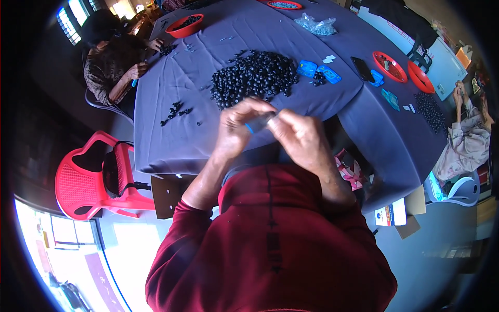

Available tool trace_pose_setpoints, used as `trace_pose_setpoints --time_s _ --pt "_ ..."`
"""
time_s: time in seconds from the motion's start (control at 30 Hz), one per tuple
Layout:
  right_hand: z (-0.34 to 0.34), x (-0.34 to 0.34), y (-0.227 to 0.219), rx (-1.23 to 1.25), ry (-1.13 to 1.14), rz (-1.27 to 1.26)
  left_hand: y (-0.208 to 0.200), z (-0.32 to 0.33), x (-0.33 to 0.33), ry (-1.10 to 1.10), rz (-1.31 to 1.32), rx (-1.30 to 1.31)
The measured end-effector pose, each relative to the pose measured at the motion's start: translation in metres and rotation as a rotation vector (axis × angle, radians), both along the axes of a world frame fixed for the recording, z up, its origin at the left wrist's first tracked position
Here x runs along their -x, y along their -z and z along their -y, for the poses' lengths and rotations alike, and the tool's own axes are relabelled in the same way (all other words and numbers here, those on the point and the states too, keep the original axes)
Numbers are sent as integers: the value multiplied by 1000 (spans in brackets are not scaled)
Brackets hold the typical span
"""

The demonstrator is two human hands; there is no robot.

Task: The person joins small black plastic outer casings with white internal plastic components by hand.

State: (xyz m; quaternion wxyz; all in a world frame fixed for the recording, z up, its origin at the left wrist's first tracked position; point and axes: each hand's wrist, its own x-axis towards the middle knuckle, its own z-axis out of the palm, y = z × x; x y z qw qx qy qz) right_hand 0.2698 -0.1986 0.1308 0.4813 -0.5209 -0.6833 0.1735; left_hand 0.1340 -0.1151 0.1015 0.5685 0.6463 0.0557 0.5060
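Observation:
My left hand [235, 126] and my right hand [300, 131] meet just in front of the table's near edge, fingertips almost touching. Between them is a small dark piece [266, 118], blurred and partly covered by the fingers. A thin blue strip [249, 128] shows by the left palm; what it belongs to is hidden. The fingers of both hands are closed in a pinch. Right behind the hands lies a big heap of small round black parts [254, 75], several with a hole or pale centre. A few loose black parts [175, 113] lie to the left.
A grey-blue cloth covers the table [171, 148]. Red bowls [185, 26] and blue plastic pieces [318, 71] stand or lie on it, with a phone [362, 69] and a clear bag [316, 25]. Co-workers [117, 73] sit left and right. A red chair [93, 177] is at left.

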Motion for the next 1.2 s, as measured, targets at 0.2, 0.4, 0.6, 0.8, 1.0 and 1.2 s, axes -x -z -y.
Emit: trace_pose_setpoints --time_s 0.2,0.4,0.6,0.8,1.0,1.2 --pt "0 0 0 -64 -83 -237 -1 2 -3 129 110 142" --pt "0 -2 -5 -108 15 -380 -5 3 -1 383 265 303" --pt "6 7 -10 -56 -45 -414 -6 9 0 391 230 307" --pt "-2 0 0 -138 40 -118 -7 14 -2 135 69 80" --pt "-3 -5 -1 -48 -108 -277 -5 10 -1 182 71 98" --pt "-4 -6 -1 9 -175 -347 -1 7 0 328 155 293"
